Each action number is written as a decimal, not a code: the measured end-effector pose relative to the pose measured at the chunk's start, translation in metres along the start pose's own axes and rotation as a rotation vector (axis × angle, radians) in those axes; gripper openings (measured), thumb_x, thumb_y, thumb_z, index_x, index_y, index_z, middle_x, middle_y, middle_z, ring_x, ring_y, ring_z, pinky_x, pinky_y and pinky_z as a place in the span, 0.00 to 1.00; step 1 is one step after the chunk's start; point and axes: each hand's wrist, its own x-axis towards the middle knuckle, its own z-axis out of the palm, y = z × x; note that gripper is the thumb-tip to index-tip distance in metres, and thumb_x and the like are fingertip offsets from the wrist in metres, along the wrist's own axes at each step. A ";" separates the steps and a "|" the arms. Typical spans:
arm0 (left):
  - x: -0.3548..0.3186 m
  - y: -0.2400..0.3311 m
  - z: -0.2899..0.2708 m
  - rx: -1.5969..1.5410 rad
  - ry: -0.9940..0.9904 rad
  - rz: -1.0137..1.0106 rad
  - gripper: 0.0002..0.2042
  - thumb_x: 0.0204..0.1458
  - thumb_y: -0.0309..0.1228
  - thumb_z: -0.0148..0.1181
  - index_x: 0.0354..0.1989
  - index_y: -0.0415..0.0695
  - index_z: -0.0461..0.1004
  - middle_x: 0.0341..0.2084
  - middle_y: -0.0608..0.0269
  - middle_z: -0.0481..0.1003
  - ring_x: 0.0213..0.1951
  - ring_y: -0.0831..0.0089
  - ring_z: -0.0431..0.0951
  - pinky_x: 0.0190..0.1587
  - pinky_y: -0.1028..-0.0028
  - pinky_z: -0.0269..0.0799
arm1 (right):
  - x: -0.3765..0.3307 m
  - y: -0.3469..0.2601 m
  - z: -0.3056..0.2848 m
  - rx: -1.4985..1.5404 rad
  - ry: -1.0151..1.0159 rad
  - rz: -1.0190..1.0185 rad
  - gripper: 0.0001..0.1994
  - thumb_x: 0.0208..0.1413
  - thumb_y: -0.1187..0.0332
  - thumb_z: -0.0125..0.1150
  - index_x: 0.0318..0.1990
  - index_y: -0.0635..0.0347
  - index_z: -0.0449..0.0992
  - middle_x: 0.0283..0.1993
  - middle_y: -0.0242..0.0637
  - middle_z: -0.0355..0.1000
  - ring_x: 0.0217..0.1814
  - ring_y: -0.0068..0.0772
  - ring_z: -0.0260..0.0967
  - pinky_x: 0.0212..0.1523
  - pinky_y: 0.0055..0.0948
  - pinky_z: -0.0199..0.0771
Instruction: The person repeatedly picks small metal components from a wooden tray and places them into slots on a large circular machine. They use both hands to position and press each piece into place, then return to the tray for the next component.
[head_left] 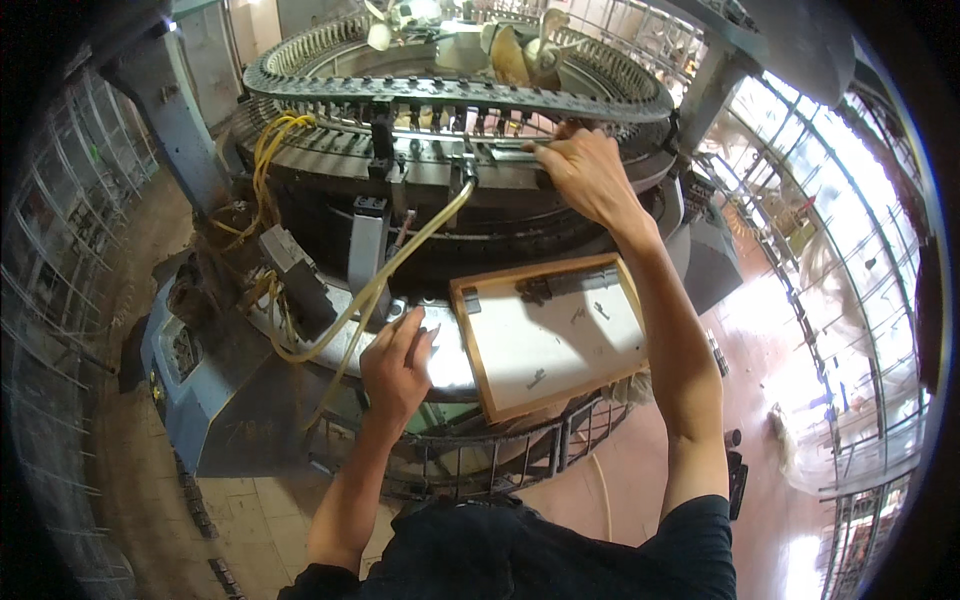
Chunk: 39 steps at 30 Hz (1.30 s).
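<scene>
In front of me is a large round machine that looks like a circular knitting machine, with a dark toothed ring (460, 90). My right hand (585, 170) reaches to the machine's bed just under the right front of this ring. Its fingers are curled, and their tips are partly hidden among small metal parts. Lower and to the left, my left hand (398, 365) hovers over the pale machine ledge with fingers pinched together; whatever they hold is too small to name. Just right of it rests a wood-framed tray (520, 370) with a white bottom, holding several small dark metal pieces.
A yellowish hose (425, 235) runs from the bed down across the front. Yellow cables (265, 165) hang at the left. Grey posts (165, 125) flank the machine, and a dark rail (500, 460) curves below the tray. Wire racks (860, 330) stand at the right.
</scene>
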 end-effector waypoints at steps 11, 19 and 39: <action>0.004 0.002 -0.004 -0.056 -0.059 -0.009 0.15 0.57 0.23 0.64 0.54 0.41 0.79 0.35 0.50 0.83 0.33 0.51 0.84 0.35 0.59 0.79 | -0.106 -0.120 -0.018 0.574 -0.095 0.248 0.10 0.61 0.69 0.69 0.46 0.66 0.86 0.40 0.48 0.85 0.39 0.40 0.84 0.40 0.34 0.83; 0.007 0.002 -0.006 -0.089 -0.101 -0.010 0.15 0.60 0.29 0.68 0.54 0.42 0.82 0.37 0.51 0.85 0.36 0.59 0.88 0.34 0.62 0.83 | -0.106 -0.149 0.050 0.391 -0.291 0.468 0.13 0.55 0.67 0.65 0.43 0.68 0.85 0.37 0.59 0.81 0.42 0.61 0.80 0.46 0.47 0.80; -0.018 0.045 -0.018 -0.244 -0.490 0.169 0.36 0.45 0.52 0.81 0.59 0.40 0.80 0.63 0.51 0.74 0.72 0.52 0.68 0.67 0.54 0.74 | -0.098 -0.159 0.062 0.184 -0.272 0.587 0.11 0.49 0.68 0.74 0.29 0.69 0.84 0.31 0.59 0.79 0.39 0.60 0.81 0.43 0.48 0.82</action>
